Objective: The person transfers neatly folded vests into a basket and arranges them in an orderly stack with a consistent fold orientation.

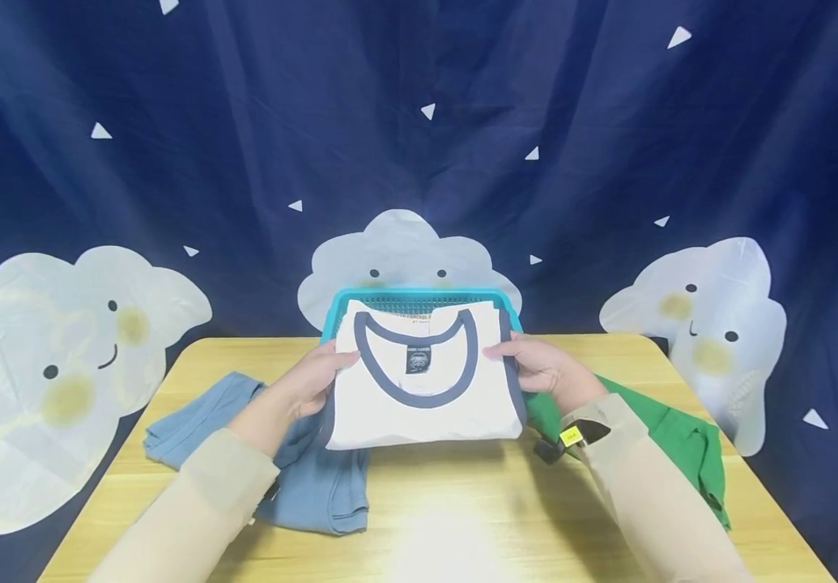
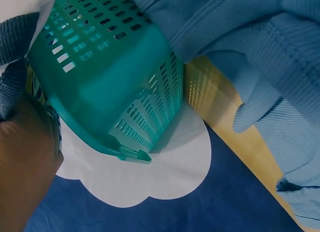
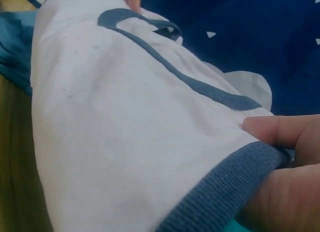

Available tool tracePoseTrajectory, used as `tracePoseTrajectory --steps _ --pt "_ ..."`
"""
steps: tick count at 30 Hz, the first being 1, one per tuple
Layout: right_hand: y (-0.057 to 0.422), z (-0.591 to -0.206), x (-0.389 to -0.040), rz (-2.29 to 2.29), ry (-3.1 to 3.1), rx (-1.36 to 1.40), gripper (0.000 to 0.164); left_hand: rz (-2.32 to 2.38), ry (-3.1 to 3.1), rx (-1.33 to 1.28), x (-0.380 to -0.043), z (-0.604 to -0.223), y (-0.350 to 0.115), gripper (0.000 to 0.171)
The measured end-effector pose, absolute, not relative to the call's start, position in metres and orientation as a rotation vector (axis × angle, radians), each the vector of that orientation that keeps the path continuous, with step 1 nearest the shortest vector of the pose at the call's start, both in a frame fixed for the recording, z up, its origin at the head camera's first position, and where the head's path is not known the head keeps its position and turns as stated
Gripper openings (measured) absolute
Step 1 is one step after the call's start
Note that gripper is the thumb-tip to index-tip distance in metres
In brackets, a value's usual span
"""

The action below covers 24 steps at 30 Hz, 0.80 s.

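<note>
A folded white T-shirt (image 1: 382, 417) with a dark blue-grey neckband and sleeve trim hangs between both hands, its neckline facing me. My left hand (image 1: 314, 376) pinches the left side near the shoulder, thumb on the front. On the opposite side my right hand (image 1: 535, 362) grips the shirt the same way; in the right wrist view its thumb (image 3: 270, 129) presses the white cloth beside the ribbed trim. Directly behind the shirt stands a teal plastic basket (image 1: 419, 292), partly hidden by it. The left wrist view shows the basket's slotted wall (image 2: 115, 82) close by the left hand (image 2: 30, 157).
A blue garment (image 1: 316, 494) lies on the wooden table (image 1: 404, 518) under the left forearm. To the right, a green garment (image 1: 674, 429) spreads beneath the right forearm. A dark blue curtain (image 1: 419, 162) with cloud shapes hangs behind the table.
</note>
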State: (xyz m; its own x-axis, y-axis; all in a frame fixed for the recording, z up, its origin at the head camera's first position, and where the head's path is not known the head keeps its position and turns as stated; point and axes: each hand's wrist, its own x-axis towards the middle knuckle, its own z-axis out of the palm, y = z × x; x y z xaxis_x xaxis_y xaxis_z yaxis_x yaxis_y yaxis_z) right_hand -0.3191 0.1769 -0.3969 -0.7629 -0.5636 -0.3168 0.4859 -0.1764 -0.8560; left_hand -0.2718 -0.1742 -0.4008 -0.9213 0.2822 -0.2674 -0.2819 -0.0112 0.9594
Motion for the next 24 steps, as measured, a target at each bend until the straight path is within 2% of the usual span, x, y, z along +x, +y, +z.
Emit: tracePoseTrajectory --steps 13,24 --pt "0.18 -0.388 -0.329 -2.001 1.44 -0.103 0.037 2.004 1.888 -0.011 -0.282 -0.393 -0.174 0.047" --pt "0.181 -0.379 -0.337 -2.009 1.417 -0.083 0.032 2.029 1.936 -0.049 -0.288 -0.384 -0.17 0.046"
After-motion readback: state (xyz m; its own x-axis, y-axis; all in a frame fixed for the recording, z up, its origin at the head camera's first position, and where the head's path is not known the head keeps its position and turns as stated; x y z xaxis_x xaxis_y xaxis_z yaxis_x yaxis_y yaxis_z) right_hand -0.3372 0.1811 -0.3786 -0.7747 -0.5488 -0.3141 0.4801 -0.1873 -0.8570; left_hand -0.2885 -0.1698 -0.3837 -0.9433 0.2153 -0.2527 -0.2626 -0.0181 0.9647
